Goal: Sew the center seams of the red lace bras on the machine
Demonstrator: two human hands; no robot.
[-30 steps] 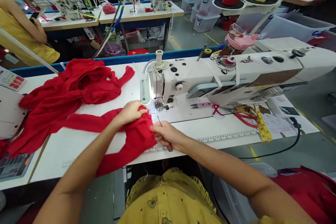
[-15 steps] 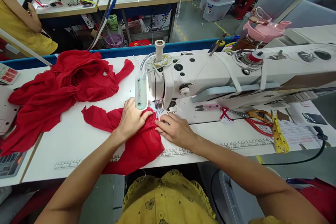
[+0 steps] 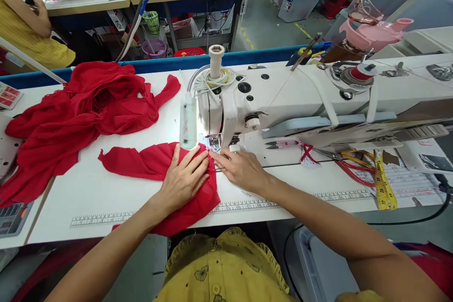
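Note:
A piece of red fabric [image 3: 148, 161] lies on the white table in front of the sewing machine [image 3: 226, 108], its upper right edge close to the presser foot. My left hand [image 3: 187, 173] rests flat on the fabric with fingers spread toward the needle area. My right hand [image 3: 244, 170] is at the fabric's right edge, just below the needle, its thumb and forefinger brought together on the edge there. A clear plastic guard [image 3: 188, 125] hangs above the cloth and covers a little of the area beside the needle.
A heap of red cloth [image 3: 106, 104] covers the table's left side. Thread snips [image 3: 283, 144], orange-handled scissors [image 3: 354, 165] and a yellow tape measure [image 3: 384, 186] lie to the right. Ruler markings [image 3: 247, 205] run along the front edge. Another person's hand [image 3: 40, 12] holds a phone at the upper left.
My left hand has slid down and flattened with fingers spread over the fabric. My right hand has shifted slightly up to the fabric edge. The fabric lies flatter, its left end further left.

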